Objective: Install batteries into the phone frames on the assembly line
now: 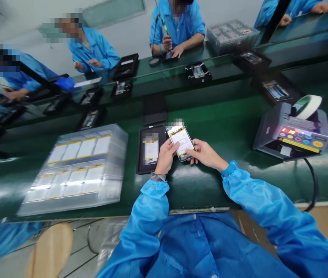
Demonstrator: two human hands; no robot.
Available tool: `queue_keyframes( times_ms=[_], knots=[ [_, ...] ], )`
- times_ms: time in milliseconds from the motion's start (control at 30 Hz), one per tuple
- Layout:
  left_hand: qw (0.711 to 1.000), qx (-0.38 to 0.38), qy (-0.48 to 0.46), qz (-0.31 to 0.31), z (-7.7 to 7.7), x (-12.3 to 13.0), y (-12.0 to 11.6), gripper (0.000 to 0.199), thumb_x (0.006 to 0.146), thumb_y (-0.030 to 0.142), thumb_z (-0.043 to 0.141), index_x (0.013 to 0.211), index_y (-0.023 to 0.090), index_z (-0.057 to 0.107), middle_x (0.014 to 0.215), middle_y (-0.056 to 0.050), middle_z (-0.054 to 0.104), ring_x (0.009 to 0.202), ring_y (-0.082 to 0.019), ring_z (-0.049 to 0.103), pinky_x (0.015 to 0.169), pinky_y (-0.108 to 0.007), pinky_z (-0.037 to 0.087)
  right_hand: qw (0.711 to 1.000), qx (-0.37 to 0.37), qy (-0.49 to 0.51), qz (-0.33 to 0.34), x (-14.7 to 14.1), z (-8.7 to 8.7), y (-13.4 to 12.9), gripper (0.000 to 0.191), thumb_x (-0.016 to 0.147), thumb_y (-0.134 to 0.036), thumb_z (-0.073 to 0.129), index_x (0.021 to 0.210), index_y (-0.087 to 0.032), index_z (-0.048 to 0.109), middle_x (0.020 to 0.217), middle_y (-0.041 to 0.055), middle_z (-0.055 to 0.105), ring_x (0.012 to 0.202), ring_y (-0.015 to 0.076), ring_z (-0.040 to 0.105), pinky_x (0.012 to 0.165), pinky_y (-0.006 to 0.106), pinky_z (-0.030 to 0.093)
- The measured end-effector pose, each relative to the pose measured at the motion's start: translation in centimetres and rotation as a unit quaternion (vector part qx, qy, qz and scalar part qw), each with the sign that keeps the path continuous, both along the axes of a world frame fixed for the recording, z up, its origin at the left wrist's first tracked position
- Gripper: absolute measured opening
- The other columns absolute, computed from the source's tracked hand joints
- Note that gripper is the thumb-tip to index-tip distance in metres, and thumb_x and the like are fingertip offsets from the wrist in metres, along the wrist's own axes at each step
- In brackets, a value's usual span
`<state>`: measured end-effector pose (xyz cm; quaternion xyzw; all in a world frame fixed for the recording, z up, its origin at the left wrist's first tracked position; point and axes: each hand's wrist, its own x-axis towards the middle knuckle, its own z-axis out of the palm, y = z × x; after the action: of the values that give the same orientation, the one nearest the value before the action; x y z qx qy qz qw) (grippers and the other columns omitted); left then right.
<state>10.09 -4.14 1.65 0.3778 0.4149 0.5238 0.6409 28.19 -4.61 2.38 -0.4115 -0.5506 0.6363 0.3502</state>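
Between my two hands I hold an opened phone point(181, 139), tilted, its inside facing up with a white battery in it. My left hand point(166, 155) grips its left edge, the thumb lying on the battery. My right hand point(206, 154) holds the lower right corner, thumb on the lower end and fingers curled beneath. Just left of my left hand lies a black tray point(139, 162) on the green bench. A white battery-like piece point(151, 151) rests in that tray, its upper part blurred out.
A clear plastic tray point(113, 173) of several white batteries stands at left. A tape dispenser point(271, 133) with a lit panel is at right, its cable point(314, 185) running off the front edge. Black trays with phones line the bench point(216, 112); co-workers point(178, 31) sit opposite.
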Motion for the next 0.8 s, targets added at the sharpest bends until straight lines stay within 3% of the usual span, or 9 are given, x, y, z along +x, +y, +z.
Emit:
queue_keyframes(
  times_ms=[167,333,433,533,633,700,800],
  knots=[
    [0.999,-0.007,0.039,-0.017,0.7,-0.4,-0.1,0.054,0.073,0.04,0.087,0.117,0.016,0.067,0.118,-0.013,0.075,0.106,-0.028,0.073,0.092,-0.039,0.058,0.999,-0.014,0.032,-0.01,-0.8,-0.5,-0.5,0.042,0.082,-0.052,0.074,0.094,-0.019,0.049,0.071,0.0038,0.073,0.05,0.0141,0.066,0.04,0.019,0.046],
    [0.992,0.002,0.094,-0.081,1.6,-0.5,1.4,0.056,0.073,0.042,0.087,0.117,0.014,0.069,0.117,-0.015,0.075,0.1,-0.028,0.074,0.088,-0.04,0.058,0.995,-0.012,0.048,-0.09,-1.5,-1.6,-0.7,0.051,0.082,-0.067,0.066,0.093,-0.02,0.048,0.07,0.0033,0.071,0.047,0.0153,0.064,0.037,0.021,0.044],
    [0.979,0.016,0.185,-0.081,2.6,-1.9,5.3,0.056,0.071,0.044,0.087,0.113,0.011,0.069,0.108,-0.017,0.076,0.094,-0.028,0.074,0.085,-0.04,0.058,0.992,-0.012,0.046,-0.114,-1.7,-2.7,-0.4,0.053,0.087,-0.073,0.055,0.099,-0.021,0.047,0.067,0.0005,0.069,0.043,0.0141,0.06,0.036,0.021,0.039],
    [0.932,0.003,0.361,0.039,4.2,-4.7,11.4,0.05,0.075,0.04,0.086,0.109,0.01,0.066,0.096,-0.014,0.077,0.085,-0.023,0.073,0.082,-0.035,0.058,0.994,0.011,0.018,-0.104,-1.7,-3.6,-0.1,0.048,0.093,-0.069,0.047,0.101,-0.022,0.049,0.065,-0.0017,0.065,0.042,0.0131,0.057,0.038,0.021,0.038],
    [0.888,-0.024,0.447,0.107,6.2,-7.7,17.7,0.048,0.077,0.029,0.086,0.112,0.007,0.062,0.093,-0.013,0.075,0.083,-0.021,0.071,0.079,-0.033,0.057,0.995,0.059,-0.011,-0.08,-1.6,-3.9,0.0,0.041,0.097,-0.061,0.046,0.091,-0.021,0.051,0.064,-0.0016,0.063,0.044,0.012,0.057,0.044,0.022,0.041],
    [0.866,-0.05,0.483,0.116,7.1,-9.2,20.7,0.042,0.083,0.029,0.082,0.113,0.007,0.062,0.098,-0.013,0.072,0.086,-0.02,0.069,0.08,-0.035,0.057,0.994,0.078,-0.02,-0.069,-1.6,-4.0,0.0,0.04,0.098,-0.059,0.045,0.086,-0.021,0.051,0.063,-0.0013,0.062,0.044,0.0117,0.057,0.046,0.022,0.041],
    [0.838,-0.088,0.527,0.111,7.3,-10.5,23.3,0.034,0.096,0.035,0.067,0.12,0.012,0.063,0.114,-0.011,0.067,0.096,-0.021,0.068,0.084,-0.039,0.059,0.996,0.064,-0.017,-0.06,-1.6,-4.3,0.2,0.041,0.098,-0.06,0.044,0.085,-0.021,0.051,0.064,-0.0007,0.062,0.044,0.0122,0.056,0.043,0.022,0.039]
  ],
)
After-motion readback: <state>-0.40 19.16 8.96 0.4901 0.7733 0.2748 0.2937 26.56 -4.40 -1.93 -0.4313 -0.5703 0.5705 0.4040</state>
